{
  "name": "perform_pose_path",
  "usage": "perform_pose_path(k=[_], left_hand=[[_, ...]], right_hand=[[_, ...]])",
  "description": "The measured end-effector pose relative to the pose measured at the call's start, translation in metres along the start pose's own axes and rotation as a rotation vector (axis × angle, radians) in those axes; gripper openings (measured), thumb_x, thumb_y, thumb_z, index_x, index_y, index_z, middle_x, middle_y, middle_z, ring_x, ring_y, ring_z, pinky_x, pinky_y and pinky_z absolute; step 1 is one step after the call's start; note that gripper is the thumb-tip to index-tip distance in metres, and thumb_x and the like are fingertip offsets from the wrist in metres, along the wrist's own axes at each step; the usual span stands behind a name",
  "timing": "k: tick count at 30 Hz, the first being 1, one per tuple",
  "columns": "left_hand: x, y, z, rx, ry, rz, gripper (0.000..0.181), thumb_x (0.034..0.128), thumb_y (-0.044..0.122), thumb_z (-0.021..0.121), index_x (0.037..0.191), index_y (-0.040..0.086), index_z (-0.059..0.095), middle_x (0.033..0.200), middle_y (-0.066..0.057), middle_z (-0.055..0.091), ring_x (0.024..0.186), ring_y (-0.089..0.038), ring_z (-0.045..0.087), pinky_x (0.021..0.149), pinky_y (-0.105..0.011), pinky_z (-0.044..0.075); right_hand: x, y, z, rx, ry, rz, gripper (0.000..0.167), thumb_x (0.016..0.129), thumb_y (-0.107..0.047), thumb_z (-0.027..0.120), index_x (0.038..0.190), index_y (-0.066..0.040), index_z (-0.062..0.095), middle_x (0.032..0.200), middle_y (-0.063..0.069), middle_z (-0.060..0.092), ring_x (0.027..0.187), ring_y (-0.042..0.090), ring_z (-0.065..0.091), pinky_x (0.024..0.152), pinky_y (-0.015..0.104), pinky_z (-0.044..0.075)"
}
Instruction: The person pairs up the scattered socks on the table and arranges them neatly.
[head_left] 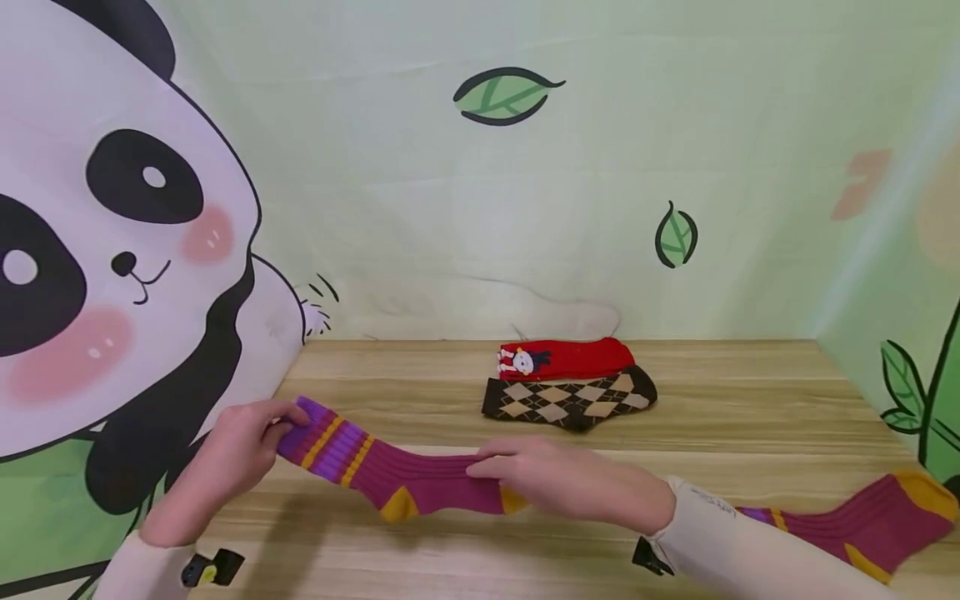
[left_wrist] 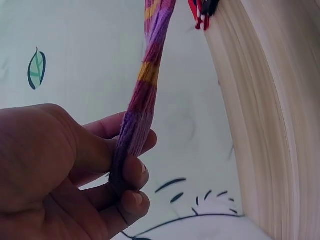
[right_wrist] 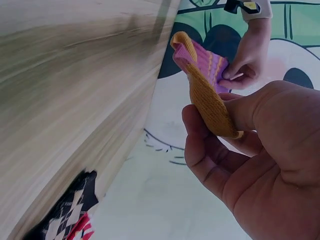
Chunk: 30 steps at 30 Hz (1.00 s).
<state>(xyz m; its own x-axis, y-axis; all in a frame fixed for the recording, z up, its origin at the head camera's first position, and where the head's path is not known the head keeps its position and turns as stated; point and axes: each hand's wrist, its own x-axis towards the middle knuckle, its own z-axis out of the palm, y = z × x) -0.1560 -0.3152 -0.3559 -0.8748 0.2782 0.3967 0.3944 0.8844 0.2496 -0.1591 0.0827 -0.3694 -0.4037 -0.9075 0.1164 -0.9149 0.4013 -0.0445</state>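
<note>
A magenta sock [head_left: 427, 477] with purple and yellow stripes and a yellow heel and toe is stretched sideways above the table. My left hand [head_left: 238, 442] pinches its purple cuff; in the left wrist view the thumb and fingers of that left hand [left_wrist: 75, 160] close on the cuff's edge. At the other end, my right hand [head_left: 558, 483] grips the toe. The right wrist view shows the yellow toe [right_wrist: 212, 107] between thumb and fingers. A matching magenta sock [head_left: 862, 529] lies at the right, partly hidden behind my right sleeve.
On the wood-grain table [head_left: 405, 375], toward the back, lie a red sock [head_left: 581, 360] with a cartoon figure and a black-and-tan argyle sock [head_left: 573, 400], side by side. A printed backdrop [head_left: 375, 167] with a panda and leaves rises behind and beside the table.
</note>
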Motion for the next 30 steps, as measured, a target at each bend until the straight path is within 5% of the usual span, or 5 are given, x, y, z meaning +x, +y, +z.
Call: perform_pose_path(k=[23,30], left_hand=[[0.005,0.041,0.039,-0.103,-0.022,0.134,0.031,0.0831,-0.015,0.072,0.086,0.015,0.074,0.089,0.000,0.074,0.079,-0.014,0.067,0.067,-0.035,0.056],[0.002,0.053,0.053,-0.150,-0.074,0.121,0.031,0.0836,-0.016,0.072,0.087,0.015,0.074,0.091,0.000,0.074,0.082,-0.013,0.067,0.069,-0.032,0.057]], right_hand=[[-0.065,0.024,0.004,0.193,0.025,0.106,0.041,0.091,0.008,0.068,0.126,-0.013,0.073,0.124,0.000,0.069,0.112,0.018,0.066,0.095,0.031,0.056],[-0.083,0.029,0.011,0.233,0.026,0.121,0.039,0.092,0.008,0.067,0.126,-0.012,0.073,0.125,0.002,0.070,0.114,0.020,0.067,0.096,0.034,0.056]])
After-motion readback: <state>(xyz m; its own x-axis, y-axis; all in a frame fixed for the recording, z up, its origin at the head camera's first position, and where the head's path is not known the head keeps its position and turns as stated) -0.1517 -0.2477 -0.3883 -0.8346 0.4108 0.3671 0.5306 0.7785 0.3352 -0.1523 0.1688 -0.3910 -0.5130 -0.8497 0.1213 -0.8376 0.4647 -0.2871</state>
